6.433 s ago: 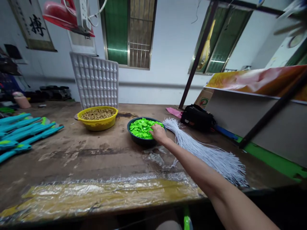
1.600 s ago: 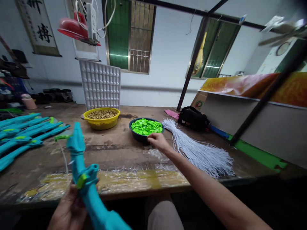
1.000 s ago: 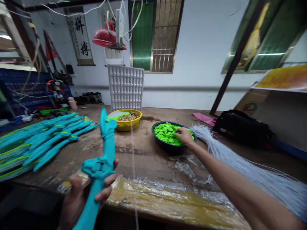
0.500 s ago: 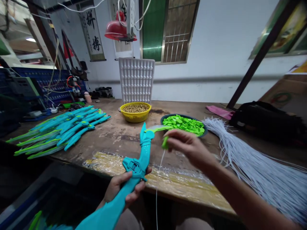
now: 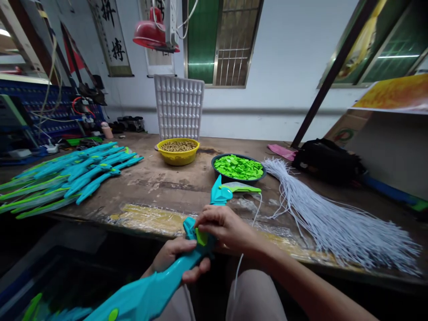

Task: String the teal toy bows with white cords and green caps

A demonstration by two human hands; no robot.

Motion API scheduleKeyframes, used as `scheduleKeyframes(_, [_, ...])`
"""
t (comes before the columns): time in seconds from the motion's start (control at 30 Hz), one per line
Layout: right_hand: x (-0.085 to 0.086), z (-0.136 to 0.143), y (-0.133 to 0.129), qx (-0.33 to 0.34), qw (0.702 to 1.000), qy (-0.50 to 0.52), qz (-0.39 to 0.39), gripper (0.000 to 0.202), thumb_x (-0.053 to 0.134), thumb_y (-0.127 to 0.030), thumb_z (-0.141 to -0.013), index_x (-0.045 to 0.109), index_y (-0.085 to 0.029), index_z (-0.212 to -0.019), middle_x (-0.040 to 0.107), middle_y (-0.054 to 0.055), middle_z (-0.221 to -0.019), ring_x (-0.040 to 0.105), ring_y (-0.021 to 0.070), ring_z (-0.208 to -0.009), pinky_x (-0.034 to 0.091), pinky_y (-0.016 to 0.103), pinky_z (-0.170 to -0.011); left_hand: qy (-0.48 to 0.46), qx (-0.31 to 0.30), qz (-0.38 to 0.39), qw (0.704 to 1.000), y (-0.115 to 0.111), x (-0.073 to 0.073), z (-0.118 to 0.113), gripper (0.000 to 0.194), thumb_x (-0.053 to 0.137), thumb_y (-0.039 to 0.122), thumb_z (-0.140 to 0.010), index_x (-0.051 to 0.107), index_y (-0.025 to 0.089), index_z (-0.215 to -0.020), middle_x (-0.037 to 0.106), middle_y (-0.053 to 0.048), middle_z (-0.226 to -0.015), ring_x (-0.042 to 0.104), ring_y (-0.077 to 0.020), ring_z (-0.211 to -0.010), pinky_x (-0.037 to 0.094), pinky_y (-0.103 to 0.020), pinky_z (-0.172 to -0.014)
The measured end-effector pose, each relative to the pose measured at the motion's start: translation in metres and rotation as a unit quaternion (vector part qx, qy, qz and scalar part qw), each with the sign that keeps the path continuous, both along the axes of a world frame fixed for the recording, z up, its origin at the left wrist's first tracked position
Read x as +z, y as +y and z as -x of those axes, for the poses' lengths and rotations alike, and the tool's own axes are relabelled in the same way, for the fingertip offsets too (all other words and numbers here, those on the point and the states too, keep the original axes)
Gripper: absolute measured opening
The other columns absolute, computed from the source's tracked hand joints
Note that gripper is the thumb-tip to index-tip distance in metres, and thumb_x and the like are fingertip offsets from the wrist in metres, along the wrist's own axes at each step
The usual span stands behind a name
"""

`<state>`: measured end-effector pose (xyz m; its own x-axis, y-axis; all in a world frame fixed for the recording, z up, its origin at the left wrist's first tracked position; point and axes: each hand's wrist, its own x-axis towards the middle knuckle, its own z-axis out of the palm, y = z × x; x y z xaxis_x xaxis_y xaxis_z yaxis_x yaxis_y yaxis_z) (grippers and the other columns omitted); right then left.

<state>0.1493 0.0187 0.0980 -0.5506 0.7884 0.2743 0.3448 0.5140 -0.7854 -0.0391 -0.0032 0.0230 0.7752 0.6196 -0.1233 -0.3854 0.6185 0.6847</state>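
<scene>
My left hand [image 5: 179,256] is wrapped round the shaft of a turquoise plastic toy weapon [image 5: 150,292], which slants up from the lower left. My right hand [image 5: 222,225] pinches a small bright green plastic piece [image 5: 201,237] against the toy's hexagonal socket, and its fingers hide part of that spot. At the toy's upper end, a green-edged translucent blade [image 5: 242,187] sticks out to the right. From the blade's tip a white cord [image 5: 257,209] hangs down past my right wrist.
Similar turquoise toys [image 5: 90,171] lie heaped at the left. Behind stand a yellow bowl [image 5: 179,158] of metal rings and a dark basin [image 5: 216,169] of green pieces. White cords [image 5: 321,214] spread over the right side, near a black bag [image 5: 321,160]. The table edge [image 5: 160,234] runs in front.
My right hand has come down and left, bringing the green piece from above the table onto the toy's socket. The view has turned somewhat to the right.
</scene>
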Motion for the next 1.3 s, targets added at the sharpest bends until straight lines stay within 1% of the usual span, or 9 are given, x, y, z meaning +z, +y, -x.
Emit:
scheduleKeyframes(0.23, [0.006,-0.004,-0.004,-0.006,1.000,-0.015,-0.008,0.016,0.064,-0.013,-0.088,0.078,-0.017,-0.083,0.059,0.000,-0.077,0.059,0.0149,-0.074,0.044,0.023,-0.066,0.012,-0.040,-0.030,0.999,0.001,0.010,0.003,0.040,0.066,0.039,-0.083,0.074,0.004,-0.101,0.072,-0.013,-0.074,0.049,-0.0065,-0.037,0.025,-0.019,-0.036])
scheduleKeyframes(0.5, [-0.008,0.006,-0.013,-0.035,0.996,0.016,-0.084,0.015,0.063,-0.006,-0.089,0.072,-0.017,-0.084,0.055,0.000,-0.079,0.056,0.0145,-0.077,0.042,0.025,-0.072,0.030,-0.041,-0.060,0.997,0.003,0.007,0.010,0.038,0.067,0.041,-0.082,0.072,0.004,-0.088,0.071,-0.013,-0.068,0.049,-0.0079,-0.037,0.028,-0.020,-0.036])
scheduleKeyframes(0.6, [-0.013,0.007,-0.019,-0.058,0.990,0.025,-0.125,0.012,0.061,-0.009,-0.093,0.068,-0.018,-0.096,0.058,0.001,-0.088,0.057,0.0163,-0.084,0.043,0.027,-0.075,0.037,-0.038,-0.073,0.996,0.002,0.011,0.009,0.040,0.071,0.043,-0.081,0.071,0.006,-0.096,0.072,-0.012,-0.068,0.049,-0.0079,-0.037,0.029,-0.019,-0.036])
scheduleKeyframes(0.73, [-0.020,0.004,-0.024,-0.101,0.980,0.010,-0.172,0.020,0.066,-0.015,-0.093,0.062,-0.020,-0.112,0.062,0.005,-0.106,0.059,0.0203,-0.098,0.044,0.033,-0.086,0.074,-0.038,-0.100,0.992,0.000,0.017,0.007,0.049,0.074,0.048,-0.081,0.070,0.006,-0.107,0.073,-0.012,-0.069,0.049,-0.0066,-0.036,0.032,-0.017,-0.035])
scheduleKeyframes(0.83, [-0.026,0.000,-0.025,-0.091,0.972,-0.005,-0.216,0.005,0.064,-0.022,-0.098,0.065,-0.021,-0.103,0.066,0.005,-0.106,0.060,0.0214,-0.101,0.040,0.037,-0.091,0.110,-0.047,-0.118,0.986,0.000,0.018,0.004,0.056,0.075,0.055,-0.078,0.070,0.007,-0.107,0.072,-0.010,-0.066,0.048,-0.0065,-0.034,0.033,-0.016,-0.034])
scheduleKeyframes(0.93, [-0.031,-0.004,-0.024,-0.074,0.965,0.019,-0.249,0.017,0.059,-0.033,-0.103,0.068,-0.021,-0.094,0.067,0.003,-0.098,0.061,0.0198,-0.096,0.038,0.039,-0.091,0.114,-0.074,-0.117,0.984,0.002,0.019,0.000,0.061,0.074,0.059,-0.077,0.070,0.007,-0.108,0.072,-0.010,-0.063,0.047,-0.0068,-0.032,0.033,-0.016,-0.033])
scheduleKeyframes(1.03, [-0.035,-0.008,-0.025,-0.079,0.956,0.048,-0.279,0.024,0.057,-0.039,-0.103,0.071,-0.021,-0.095,0.065,0.004,-0.097,0.060,0.0191,-0.094,0.039,0.040,-0.091,0.112,-0.093,-0.122,0.982,0.005,0.021,-0.004,0.066,0.075,0.061,-0.075,0.070,0.006,-0.111,0.072,-0.010,-0.064,0.048,-0.0068,-0.033,0.034,-0.016,-0.032])
scheduleKeyframes(1.2, [-0.042,-0.009,-0.032,-0.086,0.954,0.066,-0.279,0.021,0.055,-0.035,-0.104,0.071,-0.022,-0.098,0.063,0.004,-0.099,0.058,0.0201,-0.096,0.042,0.040,-0.089,0.121,-0.105,-0.157,0.974,0.004,0.027,-0.011,0.063,0.075,0.059,-0.078,0.070,0.005,-0.109,0.072,-0.010,-0.064,0.050,-0.0072,-0.034,0.038,-0.016,-0.034])
scheduleKeyframes(1.3, [-0.044,-0.006,-0.038,-0.124,0.949,0.077,-0.279,0.016,0.054,-0.027,-0.104,0.068,-0.021,-0.100,0.061,0.005,-0.098,0.056,0.0208,-0.096,0.042,0.040,-0.089,0.128,-0.089,-0.176,0.972,0.002,0.026,-0.015,0.056,0.070,0.056,-0.084,0.067,0.007,-0.111,0.073,-0.009,-0.065,0.050,-0.0077,-0.032,0.037,-0.016,-0.033])
